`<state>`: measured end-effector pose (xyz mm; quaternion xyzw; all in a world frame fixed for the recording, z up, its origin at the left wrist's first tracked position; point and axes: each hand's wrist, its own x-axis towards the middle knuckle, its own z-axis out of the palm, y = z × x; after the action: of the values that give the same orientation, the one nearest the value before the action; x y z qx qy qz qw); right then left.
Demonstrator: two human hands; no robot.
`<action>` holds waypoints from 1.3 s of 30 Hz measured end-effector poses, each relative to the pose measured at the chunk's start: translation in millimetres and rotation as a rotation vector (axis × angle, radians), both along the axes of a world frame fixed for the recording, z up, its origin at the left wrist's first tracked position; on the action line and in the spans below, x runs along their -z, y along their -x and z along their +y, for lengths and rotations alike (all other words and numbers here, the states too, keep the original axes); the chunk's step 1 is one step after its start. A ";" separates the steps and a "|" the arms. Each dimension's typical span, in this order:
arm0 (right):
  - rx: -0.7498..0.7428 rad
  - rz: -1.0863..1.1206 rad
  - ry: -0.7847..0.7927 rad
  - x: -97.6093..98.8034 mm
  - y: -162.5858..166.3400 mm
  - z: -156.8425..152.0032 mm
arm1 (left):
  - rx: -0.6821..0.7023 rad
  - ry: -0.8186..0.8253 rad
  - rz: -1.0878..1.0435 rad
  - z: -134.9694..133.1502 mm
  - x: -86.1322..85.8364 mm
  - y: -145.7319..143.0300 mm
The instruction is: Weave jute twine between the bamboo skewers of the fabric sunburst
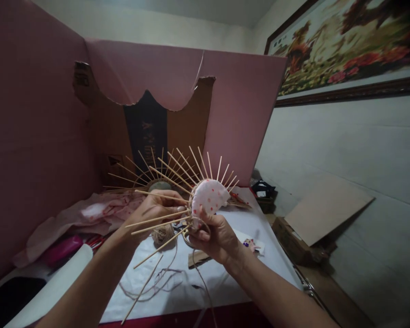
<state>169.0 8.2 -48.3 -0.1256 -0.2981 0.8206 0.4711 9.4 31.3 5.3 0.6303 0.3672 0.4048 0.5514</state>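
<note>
A round white pad (209, 197) with red dots is held up above the table, with thin wooden sticks (177, 169) fanning out from its rim. My right hand (216, 233) grips the pad's lower edge, thumb on the dotted face. Twine (201, 273) loops by the right fingers and hangs down past the wrist. At the pad's left edge my left hand (159, 209) is closed in a pinch among the stick bases; what lies between its fingertips is hidden. A ball of twine (162, 234) and partly covered scissors (185, 231) lie below and behind the hands.
Behind stands a second fan of sticks (126, 169) against a cut cardboard piece (187, 136). Pink cloth (119, 209) and a magenta item (63, 250) lie left. A loose stick (142, 290) and twine strands cross the white table cover (239, 282). Cardboard (328, 209) leans right.
</note>
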 end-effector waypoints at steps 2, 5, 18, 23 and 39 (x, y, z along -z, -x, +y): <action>0.021 0.047 0.008 -3.1 -1.6 0.0 | 0.013 -0.087 -0.065 -1.4 2.0 -2.6; 0.029 0.096 0.012 -5.8 -3.0 -1.0 | 0.046 -0.178 -0.121 1.0 7.0 -1.4; 0.003 0.080 -0.007 -2.0 -7.0 7.1 | -0.029 -0.408 -0.098 13.0 25.9 3.1; 0.022 0.023 -0.019 -4.2 -5.7 2.9 | -0.143 -0.525 -0.013 8.0 24.5 -2.1; -0.023 0.036 -0.032 -4.4 -3.1 -1.8 | -0.085 -0.544 -0.021 11.5 24.7 0.8</action>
<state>172.1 6.4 -43.9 -0.1001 -0.3041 0.8232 0.4689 8.5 42.8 -19.5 0.7351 0.2655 0.5179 0.3478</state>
